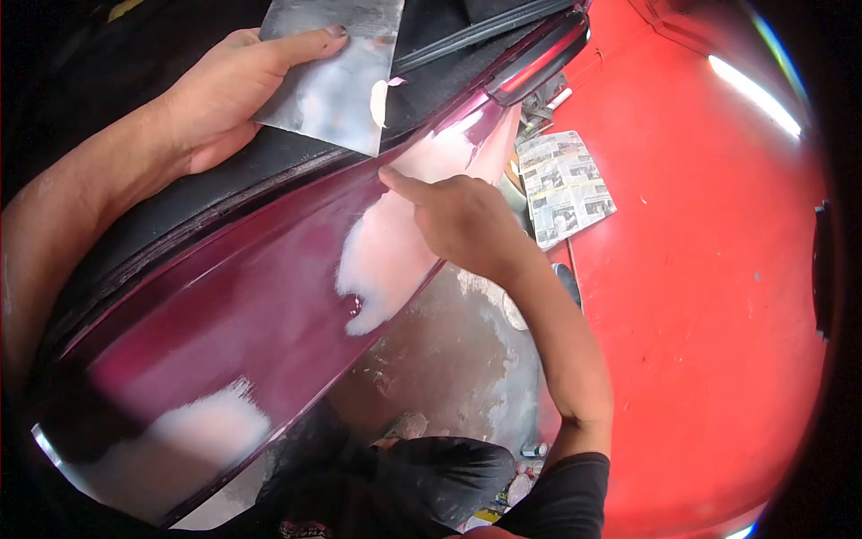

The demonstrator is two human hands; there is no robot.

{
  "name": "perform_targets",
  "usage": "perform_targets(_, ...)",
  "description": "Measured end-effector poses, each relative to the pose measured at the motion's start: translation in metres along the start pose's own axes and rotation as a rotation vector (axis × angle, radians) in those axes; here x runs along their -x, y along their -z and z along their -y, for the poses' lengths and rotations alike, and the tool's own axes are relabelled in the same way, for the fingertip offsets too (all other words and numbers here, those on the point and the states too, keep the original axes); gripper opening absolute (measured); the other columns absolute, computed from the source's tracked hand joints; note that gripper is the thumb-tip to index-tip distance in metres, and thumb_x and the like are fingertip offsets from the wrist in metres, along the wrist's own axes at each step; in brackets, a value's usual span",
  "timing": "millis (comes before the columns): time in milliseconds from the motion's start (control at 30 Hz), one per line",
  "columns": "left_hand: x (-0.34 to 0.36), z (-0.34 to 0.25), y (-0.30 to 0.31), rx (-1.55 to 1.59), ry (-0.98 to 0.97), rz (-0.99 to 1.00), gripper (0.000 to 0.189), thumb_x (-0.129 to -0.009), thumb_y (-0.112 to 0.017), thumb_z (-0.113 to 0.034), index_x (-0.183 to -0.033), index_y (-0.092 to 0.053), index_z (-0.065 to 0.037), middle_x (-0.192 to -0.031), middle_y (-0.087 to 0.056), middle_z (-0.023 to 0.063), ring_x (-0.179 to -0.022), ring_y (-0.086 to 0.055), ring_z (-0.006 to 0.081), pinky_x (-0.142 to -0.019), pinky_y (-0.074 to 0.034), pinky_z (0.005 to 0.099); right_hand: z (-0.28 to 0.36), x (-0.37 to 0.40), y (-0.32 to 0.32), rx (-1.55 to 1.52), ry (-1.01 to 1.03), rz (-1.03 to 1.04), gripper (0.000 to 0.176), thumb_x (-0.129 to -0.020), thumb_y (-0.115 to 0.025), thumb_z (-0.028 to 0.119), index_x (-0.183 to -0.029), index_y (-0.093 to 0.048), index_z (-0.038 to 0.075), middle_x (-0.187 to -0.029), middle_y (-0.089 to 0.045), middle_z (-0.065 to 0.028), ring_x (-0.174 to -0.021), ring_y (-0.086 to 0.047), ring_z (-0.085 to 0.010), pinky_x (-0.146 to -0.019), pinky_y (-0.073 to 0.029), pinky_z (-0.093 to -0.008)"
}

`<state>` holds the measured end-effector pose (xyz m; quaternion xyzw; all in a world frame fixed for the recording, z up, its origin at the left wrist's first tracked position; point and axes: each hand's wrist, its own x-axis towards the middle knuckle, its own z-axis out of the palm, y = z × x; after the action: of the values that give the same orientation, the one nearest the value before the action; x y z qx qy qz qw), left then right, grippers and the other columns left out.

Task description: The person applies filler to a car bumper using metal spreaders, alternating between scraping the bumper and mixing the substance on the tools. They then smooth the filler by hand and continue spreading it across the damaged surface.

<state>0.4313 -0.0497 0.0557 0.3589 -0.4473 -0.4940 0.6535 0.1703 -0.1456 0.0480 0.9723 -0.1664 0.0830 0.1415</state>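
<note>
My left hand grips a thin, flat metal plate, its thumb lying across the top face. A small dab of pale filler clings near the plate's right edge. Below it runs a glossy maroon car body panel with pale, pinkish-white filled patches. My right hand rests over the larger patch, index finger stretched out to the panel near the plate's lower corner. Its other fingers are partly hidden beneath the hand, and no tool shows in it. Another pale patch lies at the panel's near end.
A red tail light sits at the panel's far end. Beyond it, a newspaper-covered board leans near the red wall. Worn concrete floor shows below, with a small can near my right arm.
</note>
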Motion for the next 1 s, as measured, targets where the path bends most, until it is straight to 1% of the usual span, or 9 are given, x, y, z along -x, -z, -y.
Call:
perform_targets(100, 0.002, -0.002, -0.003, -0.019, -0.007, -0.009, 0.037, -0.097, -0.061, -0.024, -0.116, -0.063, 0.007, -0.11, -0.07, 0.0133, -0.096, -0.068, 0.0193, -0.09, -0.052, 0.0331, -0.007, -0.006, 0.016, 0.133, -0.03, 0.178, 0.059, -0.081, -0.057, 0.003, -0.137, -0.058, 0.025, -0.068, -0.06, -0.012, -0.063, -0.061, -0.0294, -0.059, -0.048, -0.0417)
perform_targets(200, -0.001, 0.001, 0.0, -0.012, -0.008, 0.007, 0.037, -0.097, -0.061, -0.024, -0.117, -0.063, 0.007, -0.109, -0.07, 0.0143, -0.095, -0.068, 0.0202, -0.088, -0.053, 0.033, -0.016, -0.012, 0.024, 0.183, -0.065, 0.36, 0.064, -0.087, -0.047, 0.005, -0.143, -0.049, 0.036, -0.079, -0.066, -0.0117, -0.075, -0.066, -0.0298, -0.067, -0.051, -0.0412)
perform_targets(300, 0.0, 0.003, -0.002, 0.008, -0.025, -0.002, 0.036, -0.096, -0.061, -0.023, -0.117, -0.063, 0.007, -0.108, -0.07, 0.0146, -0.094, -0.069, 0.0205, -0.088, -0.053, 0.0329, -0.021, -0.015, 0.029, 0.184, -0.051, 0.383, 0.066, -0.087, -0.047, 0.005, -0.143, -0.048, 0.039, -0.079, -0.066, -0.0108, -0.075, -0.066, -0.0291, -0.067, -0.051, -0.0403)
perform_targets(500, -0.002, 0.002, 0.001, 0.009, -0.004, 0.01, 0.034, -0.095, -0.062, -0.023, -0.115, -0.064, 0.005, -0.106, -0.07, 0.0138, -0.092, -0.069, 0.0201, -0.087, -0.054, 0.0327, -0.036, -0.016, 0.028, 0.254, -0.01, 0.334, 0.065, -0.086, -0.049, 0.005, -0.14, -0.051, 0.042, -0.077, -0.065, -0.0112, -0.07, -0.065, -0.0306, -0.065, -0.052, -0.0412)
perform_targets(567, -0.003, 0.003, 0.001, 0.021, -0.004, 0.008, 0.034, -0.095, -0.062, -0.023, -0.114, -0.064, 0.005, -0.105, -0.07, 0.0135, -0.092, -0.069, 0.0197, -0.086, -0.054, 0.0325, -0.048, -0.016, 0.023, 0.277, 0.011, 0.316, 0.067, -0.082, -0.056, 0.003, -0.139, -0.053, 0.038, -0.079, -0.066, -0.0101, -0.069, -0.063, -0.0306, -0.063, -0.051, -0.0413)
perform_targets(600, -0.002, 0.004, -0.002, 0.011, -0.026, -0.023, 0.036, -0.095, -0.063, -0.026, -0.113, -0.065, 0.005, -0.102, -0.071, 0.0123, -0.087, -0.069, 0.0174, -0.082, -0.055, 0.0309, -0.055, -0.016, 0.021, 0.289, 0.021, 0.306, 0.068, -0.08, -0.059, 0.002, -0.138, -0.054, 0.037, -0.08, -0.066, -0.0095, -0.068, -0.062, -0.0306, -0.062, -0.05, -0.0413)
perform_targets(667, 0.0, 0.006, -0.009, -0.01, -0.069, -0.085, 0.039, -0.095, -0.065, -0.031, -0.112, -0.066, 0.004, -0.097, -0.072, 0.0098, -0.079, -0.07, 0.0126, -0.074, -0.057, 0.0278, -0.067, -0.015, 0.017, 0.305, 0.046, 0.268, 0.068, -0.08, -0.059, 0.003, -0.139, -0.054, 0.036, -0.077, -0.065, -0.0097, -0.065, -0.061, -0.0303, -0.06, -0.049, -0.0408)
perform_targets(900, -0.008, 0.007, 0.001, -0.088, -0.046, -0.034, 0.039, -0.095, -0.064, -0.031, -0.112, -0.066, 0.004, -0.098, -0.072, 0.0092, -0.079, -0.07, 0.0121, -0.073, -0.057, 0.0263, -0.086, -0.019, 0.014, 0.598, 0.076, 0.21, 0.061, -0.083, -0.055, 0.007, -0.139, -0.055, 0.033, -0.066, -0.059, -0.0097, -0.058, -0.062, -0.0267, -0.053, -0.049, -0.0386)
perform_targets(1000, -0.009, 0.007, 0.001, -0.096, -0.05, -0.04, 0.039, -0.095, -0.065, -0.031, -0.111, -0.066, 0.004, -0.097, -0.071, 0.0092, -0.079, -0.07, 0.012, -0.073, -0.057, 0.0255, -0.085, -0.021, 0.018, 0.682, 0.127, 0.161, 0.058, -0.084, -0.053, 0.008, -0.137, -0.057, 0.032, -0.067, -0.06, -0.0085, -0.058, -0.064, -0.0253, -0.051, -0.049, -0.0371)
